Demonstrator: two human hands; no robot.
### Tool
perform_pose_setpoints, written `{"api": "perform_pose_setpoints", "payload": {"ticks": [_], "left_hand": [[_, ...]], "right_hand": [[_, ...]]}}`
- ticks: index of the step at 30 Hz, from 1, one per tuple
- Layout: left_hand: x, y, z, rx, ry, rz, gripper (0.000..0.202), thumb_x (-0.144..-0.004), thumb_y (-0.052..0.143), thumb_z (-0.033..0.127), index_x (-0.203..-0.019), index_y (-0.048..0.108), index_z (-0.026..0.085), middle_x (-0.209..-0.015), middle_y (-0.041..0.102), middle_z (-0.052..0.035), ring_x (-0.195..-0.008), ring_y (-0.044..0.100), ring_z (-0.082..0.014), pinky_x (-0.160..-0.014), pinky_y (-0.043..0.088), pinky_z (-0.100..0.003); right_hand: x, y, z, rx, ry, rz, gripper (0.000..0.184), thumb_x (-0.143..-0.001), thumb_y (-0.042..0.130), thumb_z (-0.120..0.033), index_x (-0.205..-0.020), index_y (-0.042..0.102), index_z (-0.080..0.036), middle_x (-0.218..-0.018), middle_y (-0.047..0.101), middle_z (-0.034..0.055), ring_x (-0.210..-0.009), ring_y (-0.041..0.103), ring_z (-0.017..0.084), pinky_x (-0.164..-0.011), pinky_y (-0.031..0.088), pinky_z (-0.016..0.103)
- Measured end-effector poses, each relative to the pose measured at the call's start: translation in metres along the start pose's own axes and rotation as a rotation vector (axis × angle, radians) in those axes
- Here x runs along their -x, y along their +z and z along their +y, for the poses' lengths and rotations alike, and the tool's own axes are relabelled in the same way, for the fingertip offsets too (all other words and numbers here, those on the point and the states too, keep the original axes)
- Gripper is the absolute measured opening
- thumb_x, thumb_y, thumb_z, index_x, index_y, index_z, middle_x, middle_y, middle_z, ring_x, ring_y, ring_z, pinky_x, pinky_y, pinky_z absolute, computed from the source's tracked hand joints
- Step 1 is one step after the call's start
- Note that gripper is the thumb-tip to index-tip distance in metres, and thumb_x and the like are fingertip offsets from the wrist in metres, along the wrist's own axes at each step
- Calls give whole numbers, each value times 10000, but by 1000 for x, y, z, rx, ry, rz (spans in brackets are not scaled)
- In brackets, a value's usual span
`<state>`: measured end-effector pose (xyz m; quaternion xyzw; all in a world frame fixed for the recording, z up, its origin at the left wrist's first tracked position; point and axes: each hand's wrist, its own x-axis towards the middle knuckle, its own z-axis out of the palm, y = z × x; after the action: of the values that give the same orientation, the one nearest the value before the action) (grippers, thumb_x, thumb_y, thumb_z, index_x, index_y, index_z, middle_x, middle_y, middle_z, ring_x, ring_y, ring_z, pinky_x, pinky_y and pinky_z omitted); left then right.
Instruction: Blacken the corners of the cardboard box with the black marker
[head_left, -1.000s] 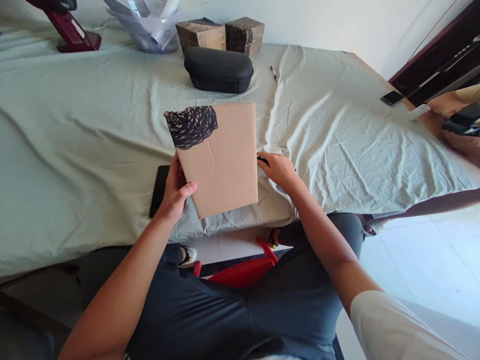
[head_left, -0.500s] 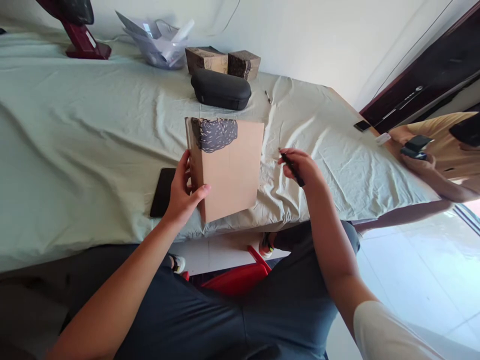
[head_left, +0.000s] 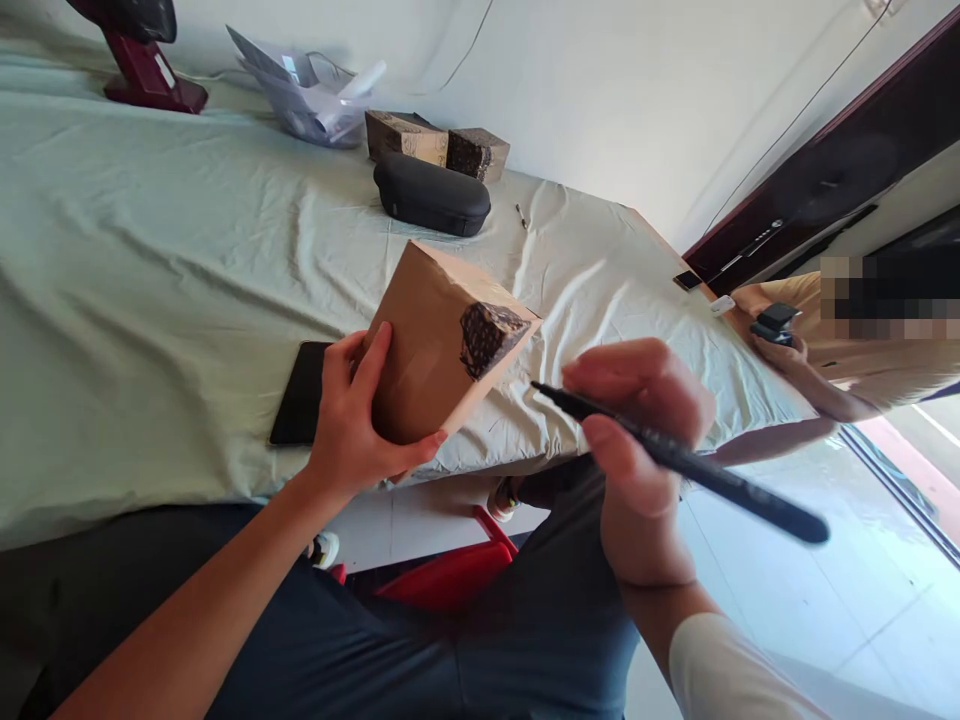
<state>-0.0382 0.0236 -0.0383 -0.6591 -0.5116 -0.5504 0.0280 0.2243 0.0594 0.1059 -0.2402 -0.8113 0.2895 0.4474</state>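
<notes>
My left hand (head_left: pixel 352 415) grips a brown cardboard box (head_left: pixel 424 345) by its lower left side, thumb along the near edge. The box is tilted and turned, one corner pointing right. Black marker scribble (head_left: pixel 484 340) covers that right corner. In my right hand (head_left: pixel 637 420), raised close to the camera and slightly blurred, is a black marker pen (head_left: pixel 697 465). Its uncapped tip points left toward the box and is apart from it. A dark flat tablet or phone (head_left: pixel 296 395) lies on the cloth beside my left hand.
A black hard case (head_left: pixel 431 195) lies behind the box, with two patterned cardboard boxes (head_left: pixel 409 138) (head_left: pixel 478 153) behind it. A clear plastic basket (head_left: pixel 322 115) and a dark red stand (head_left: pixel 154 75) are at the back left. Another person (head_left: pixel 847 350) holds a dark device at the right.
My left hand has turned and tilted the box, bringing the scribbled part to the right. My right hand has risen toward the camera, the pen tip now pointing left.
</notes>
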Motion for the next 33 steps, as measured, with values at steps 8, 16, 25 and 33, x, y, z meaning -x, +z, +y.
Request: {"api": "perform_pose_setpoints", "payload": {"ticks": [8, 16, 25, 33], "left_hand": [[-2, -2, 6, -131, 132, -29, 1421, -564, 958, 561, -1797, 300, 305, -1516, 451, -228, -1317, 535, -523, -1072, 504, -711], [2, 1, 4, -120, 96, -37, 1459, -516, 979, 538, -1790, 295, 343, -1567, 432, -209, -1363, 518, -522, -1118, 488, -693], [2, 0, 10, -126, 106, -58, 1472, -534, 982, 521, -1805, 263, 339, -1581, 416, -220, -1361, 506, -537, -1117, 468, -717], [-1, -2, -1, -101, 117, -46, 1447, -556, 962, 556, -1802, 290, 257, -1522, 434, -265, -1336, 504, -575, -1074, 480, -764]], "right_hand": [[0, 13, 17, 15, -245, 6, 190, -755, 679, -160, -883, 661, -299, -611, 552, -61, -461, 429, 129, -466, 362, 324], [-6, 14, 28, 120, -270, -67, 194, -818, 688, -145, -950, 682, -288, -687, 611, -53, -528, 484, 119, -527, 405, 305], [-6, 13, 16, 76, -184, -133, 186, -735, 638, -93, -807, 631, -264, -620, 521, -66, -516, 422, 103, -509, 329, 296], [-2, -6, 33, -219, -97, -71, 186, -753, 657, -118, -850, 729, -260, -594, 539, -71, -463, 409, 96, -468, 253, 300]]}}
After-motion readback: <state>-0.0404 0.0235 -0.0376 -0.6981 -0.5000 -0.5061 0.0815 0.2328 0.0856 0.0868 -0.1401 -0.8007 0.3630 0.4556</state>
